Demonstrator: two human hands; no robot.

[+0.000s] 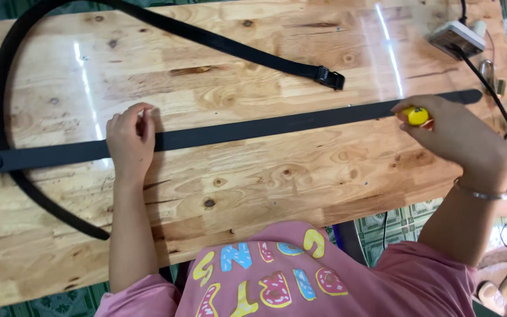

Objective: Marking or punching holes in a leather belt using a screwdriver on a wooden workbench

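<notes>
A long black strap [253, 130] lies flat across the wooden table [265, 182], running from a riveted end at the left edge to a tip at the right. My left hand [130, 141] presses down on the strap left of centre, fingers curled over it. Near the strap's right end, my right hand [459, 141] grips a small tool with a yellow handle [416, 115], its tip hidden against the strap.
A second black belt [218, 42] with a buckle [330, 77] curves across the far side and loops round the left edge. A white power adapter [456, 36] with a black cable [494, 94] sits at the far right corner. Green patterned floor shows below.
</notes>
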